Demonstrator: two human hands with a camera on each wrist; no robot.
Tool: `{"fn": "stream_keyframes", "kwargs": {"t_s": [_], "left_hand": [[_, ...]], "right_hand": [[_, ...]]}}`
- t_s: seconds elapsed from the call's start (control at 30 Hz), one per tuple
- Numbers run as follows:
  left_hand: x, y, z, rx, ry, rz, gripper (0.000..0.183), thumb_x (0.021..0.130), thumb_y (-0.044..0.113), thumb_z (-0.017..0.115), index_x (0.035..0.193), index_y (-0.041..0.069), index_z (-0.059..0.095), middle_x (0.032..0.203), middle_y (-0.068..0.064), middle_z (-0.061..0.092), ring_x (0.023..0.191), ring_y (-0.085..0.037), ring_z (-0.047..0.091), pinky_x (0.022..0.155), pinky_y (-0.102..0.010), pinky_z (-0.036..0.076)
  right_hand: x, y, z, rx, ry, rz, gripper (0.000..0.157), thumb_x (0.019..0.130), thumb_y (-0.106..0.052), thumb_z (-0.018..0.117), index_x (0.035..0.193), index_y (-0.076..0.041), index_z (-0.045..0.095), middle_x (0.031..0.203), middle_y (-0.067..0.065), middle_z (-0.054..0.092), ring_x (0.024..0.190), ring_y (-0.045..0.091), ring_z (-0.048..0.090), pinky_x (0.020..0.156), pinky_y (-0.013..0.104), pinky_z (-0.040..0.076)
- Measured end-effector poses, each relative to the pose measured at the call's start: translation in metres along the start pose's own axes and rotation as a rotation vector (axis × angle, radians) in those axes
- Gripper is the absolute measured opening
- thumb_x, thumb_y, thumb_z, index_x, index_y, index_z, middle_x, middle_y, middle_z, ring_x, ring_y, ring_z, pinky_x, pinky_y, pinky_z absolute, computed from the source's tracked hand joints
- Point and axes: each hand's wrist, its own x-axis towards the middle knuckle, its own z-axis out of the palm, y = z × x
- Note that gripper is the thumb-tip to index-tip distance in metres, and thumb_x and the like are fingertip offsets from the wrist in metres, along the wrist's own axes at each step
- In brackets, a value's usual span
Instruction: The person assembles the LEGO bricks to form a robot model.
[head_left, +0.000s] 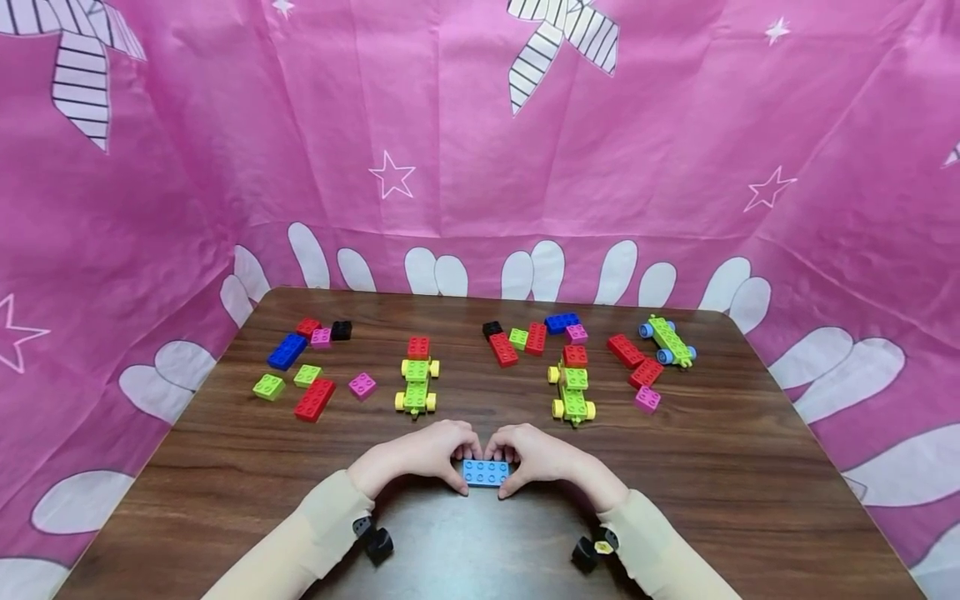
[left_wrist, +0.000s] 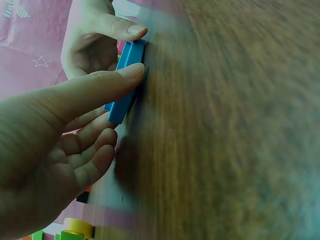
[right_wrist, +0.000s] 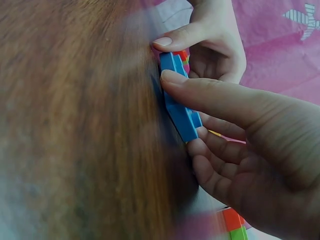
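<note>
A light blue toy building brick (head_left: pixel 486 472) with two rows of studs lies flat near the table's front middle. My left hand (head_left: pixel 442 450) pinches its left end, thumb on the near side and fingers behind. At the right end my right hand (head_left: pixel 531 454) pinches it the same way. Both wrist views show the blue brick (left_wrist: pixel 120 105) between thumb and fingers, close to the tabletop. Beyond the hands stand two green toy cars with yellow wheels, the left car (head_left: pixel 416 392) and the right car (head_left: pixel 574 400), each with a red brick at its far end.
Loose bricks lie on the wooden table (head_left: pixel 225 500): a left group with a dark blue brick (head_left: pixel 287 352), a back-middle group with a red brick (head_left: pixel 536 338), and several at right. A green car base with blue wheels (head_left: pixel 670 340) sits back right. Pink cloth (head_left: pixel 480 192) surrounds the table.
</note>
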Motion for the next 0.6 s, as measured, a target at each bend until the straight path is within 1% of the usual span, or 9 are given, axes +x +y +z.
{"fn": "stream_keyframes", "kwargs": {"t_s": [0.13, 0.27, 0.43, 0.6], "left_hand": [[-0.0001, 0.0010, 0.0011, 0.006, 0.001, 0.001, 0.035, 0.067, 0.021, 0.088, 0.093, 0.011, 0.067, 0.084, 0.004, 0.055, 0.075, -0.003, 0.050, 0.067, -0.014, 0.043], [0.0006, 0.0017, 0.0014, 0.014, -0.006, -0.004, 0.035, 0.067, 0.021, 0.088, 0.093, 0.011, 0.067, 0.083, 0.003, 0.055, 0.075, -0.004, 0.050, 0.067, -0.014, 0.043], [0.0027, -0.0010, 0.0015, 0.015, -0.025, -0.009, 0.036, 0.067, 0.022, 0.088, 0.094, 0.011, 0.067, 0.083, 0.004, 0.054, 0.074, -0.003, 0.048, 0.067, -0.015, 0.042], [0.0036, -0.0014, -0.0002, 0.017, -0.043, 0.005, 0.036, 0.068, 0.023, 0.088, 0.095, 0.011, 0.066, 0.082, 0.005, 0.052, 0.073, -0.003, 0.047, 0.066, -0.015, 0.041]], "right_hand": [[-0.0025, 0.0014, -0.0005, 0.021, -0.001, -0.004, 0.039, 0.070, -0.024, 0.087, 0.101, -0.013, 0.066, 0.084, -0.010, 0.057, 0.075, 0.000, 0.049, 0.067, 0.017, 0.045], [-0.0052, 0.0036, -0.0009, 0.031, 0.005, -0.028, 0.038, 0.072, -0.025, 0.085, 0.103, -0.012, 0.067, 0.088, -0.008, 0.060, 0.078, -0.001, 0.051, 0.071, 0.017, 0.046], [-0.0074, 0.0067, -0.0011, 0.044, 0.012, -0.057, 0.036, 0.075, -0.025, 0.083, 0.104, -0.012, 0.067, 0.092, -0.007, 0.063, 0.081, -0.001, 0.053, 0.073, 0.018, 0.048], [-0.0079, 0.0095, -0.0004, 0.069, 0.008, -0.066, 0.036, 0.075, -0.024, 0.083, 0.105, -0.012, 0.067, 0.092, -0.006, 0.063, 0.082, -0.001, 0.053, 0.074, 0.018, 0.048]]}}
